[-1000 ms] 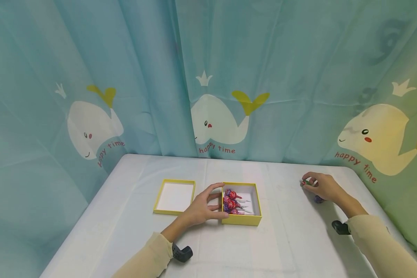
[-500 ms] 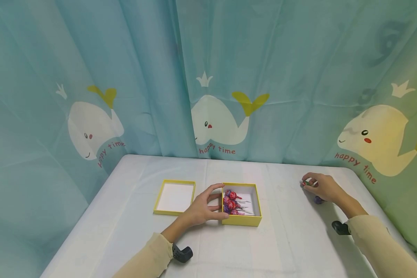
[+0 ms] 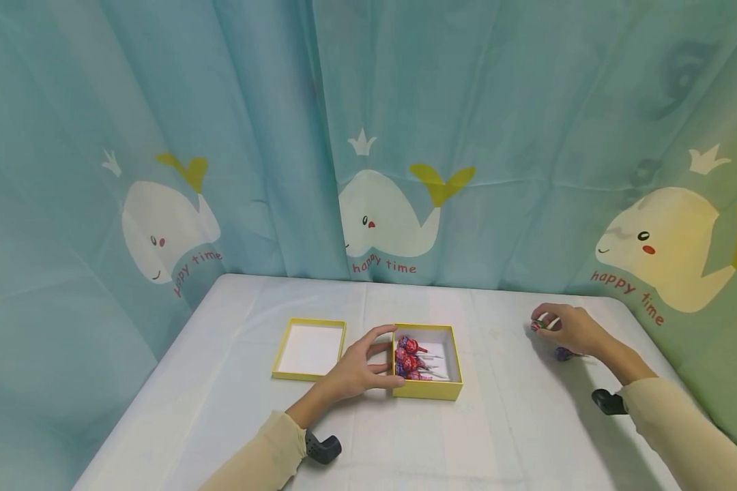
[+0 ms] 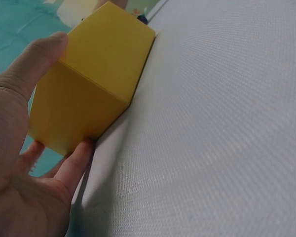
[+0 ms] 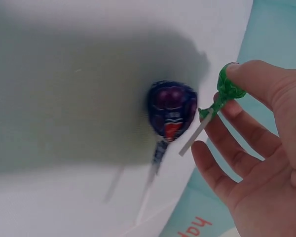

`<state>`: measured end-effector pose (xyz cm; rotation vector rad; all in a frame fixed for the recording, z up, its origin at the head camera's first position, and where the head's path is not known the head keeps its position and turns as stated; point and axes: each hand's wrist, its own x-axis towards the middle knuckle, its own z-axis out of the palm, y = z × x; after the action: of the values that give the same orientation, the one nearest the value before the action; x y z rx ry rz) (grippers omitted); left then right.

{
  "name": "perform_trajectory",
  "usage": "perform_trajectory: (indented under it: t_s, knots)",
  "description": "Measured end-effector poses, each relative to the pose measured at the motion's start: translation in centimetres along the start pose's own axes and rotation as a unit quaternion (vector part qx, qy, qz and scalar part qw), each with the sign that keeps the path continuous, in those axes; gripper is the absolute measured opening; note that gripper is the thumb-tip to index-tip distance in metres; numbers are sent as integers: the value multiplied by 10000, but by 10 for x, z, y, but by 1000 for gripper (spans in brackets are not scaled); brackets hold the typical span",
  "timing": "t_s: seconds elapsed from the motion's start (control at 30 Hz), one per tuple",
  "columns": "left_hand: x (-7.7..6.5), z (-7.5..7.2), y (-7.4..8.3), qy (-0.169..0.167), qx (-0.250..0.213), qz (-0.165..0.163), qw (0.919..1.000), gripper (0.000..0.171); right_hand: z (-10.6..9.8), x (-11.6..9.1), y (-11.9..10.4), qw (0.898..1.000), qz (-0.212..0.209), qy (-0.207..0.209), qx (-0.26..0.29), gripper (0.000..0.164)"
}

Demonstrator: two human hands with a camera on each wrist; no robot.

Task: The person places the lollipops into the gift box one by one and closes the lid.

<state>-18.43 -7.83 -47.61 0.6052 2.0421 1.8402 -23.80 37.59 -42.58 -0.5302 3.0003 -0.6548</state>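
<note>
My left hand (image 3: 355, 368) holds the left side of a yellow open box (image 3: 428, 389), thumb near its front corner and fingers toward the back. In the left wrist view the box (image 4: 106, 54) shows its plain yellow sides. Several wrapped lollipops (image 3: 410, 358), red, pink and purple, lie heads left inside it. My right hand (image 3: 574, 329) pinches a green-wrapped lollipop (image 5: 230, 86) by its head between thumb and fingers, white stick hanging free. Under that hand a dark purple lollipop (image 5: 171, 109) lies on the table; it also shows in the head view.
A shallow yellow-rimmed lid (image 3: 310, 348) with a white inside lies left of the box, near my left forearm. The white-covered table (image 3: 491, 436) ends at a blue-green curtain (image 3: 270, 136) with whale prints at the back and sides.
My right hand has risen slightly with the green lollipop, and the purple one below shows more. The left hand and the box stay in place.
</note>
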Motion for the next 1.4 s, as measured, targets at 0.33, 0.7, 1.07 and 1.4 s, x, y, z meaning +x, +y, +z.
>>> perform_trajectory:
  t_s: [0.33, 0.7, 1.07, 1.4]
  knots:
    - [1, 0, 0, -25, -3, 25, 10000, 91, -17, -1, -22, 9975, -692, 120, 94, 22]
    - [3, -1, 0, -58, 34, 85, 9999, 91, -30, 3, -47, 9932, -1044, 158, 499, 19]
    - [2, 0, 1, -42, 33, 52, 10000, 92, -34, 15, -83, 9904, -1098, 102, 828, 22]
    - [1, 0, 0, -9, 22, 23, 10000, 91, -33, 27, -122, 9868, -1357, 65, 881, 21]
